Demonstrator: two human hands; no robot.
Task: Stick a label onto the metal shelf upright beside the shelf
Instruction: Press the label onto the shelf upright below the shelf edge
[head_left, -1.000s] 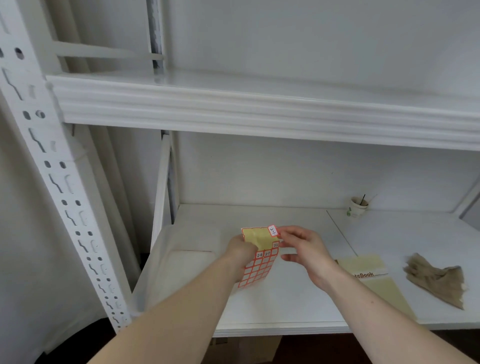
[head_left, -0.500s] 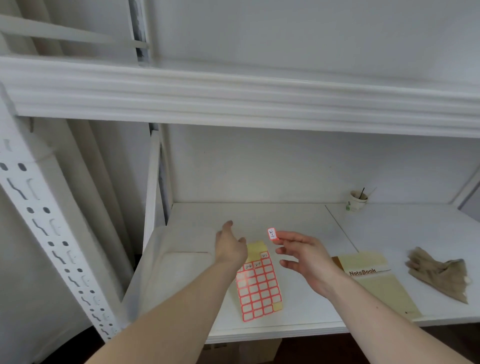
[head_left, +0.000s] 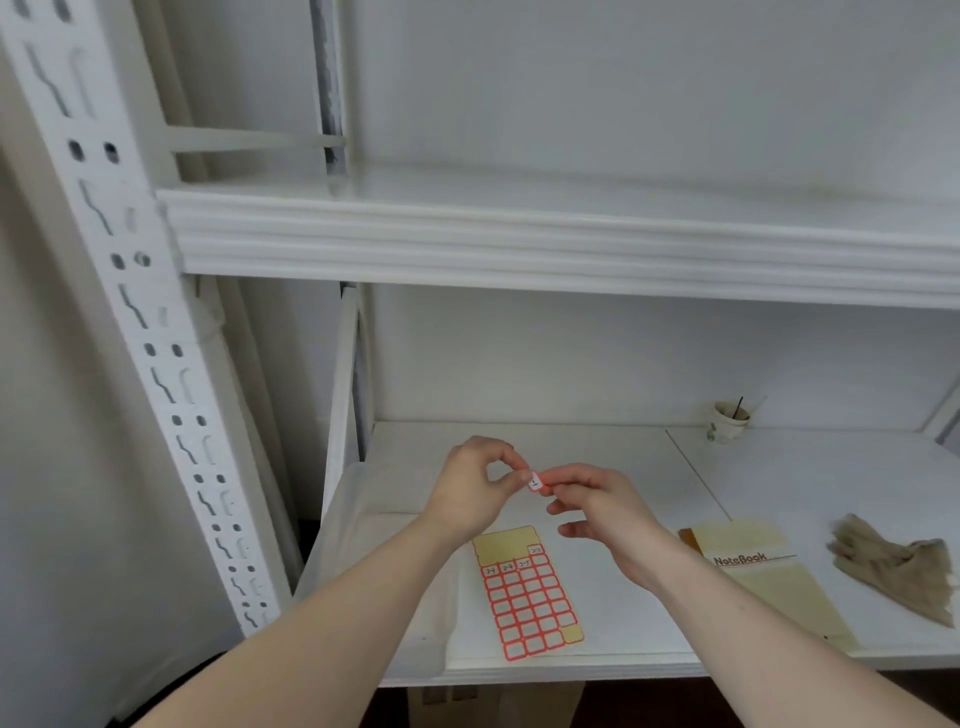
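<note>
White metal shelving fills the whole view, and on the far left the perforated shelf upright (head_left: 156, 364) slants down past the front edge of the upper shelf (head_left: 519, 244). Moving right, the left hand (head_left: 470, 486) hovers over the lower shelf (head_left: 597, 644) with thumb and forefinger curled into a pinch on the left edge of the label (head_left: 535, 482), a tiny red-bordered white sticker. The right hand (head_left: 602, 506) has the label's other edge pinched at its fingers (head_left: 558, 475), with the lower fingers loosely spread, so the sticker sits right between the two hands, well apart from the upright. Half a second ago only the right hand held it and the left was open above the label sheet (head_left: 527, 597); now that sheet lies flat on the shelf below both hands. Further right there's a notebook (head_left: 753, 566), then a crumpled beige cloth (head_left: 893, 564), with a small paper cup (head_left: 730, 420) at the back.
</note>
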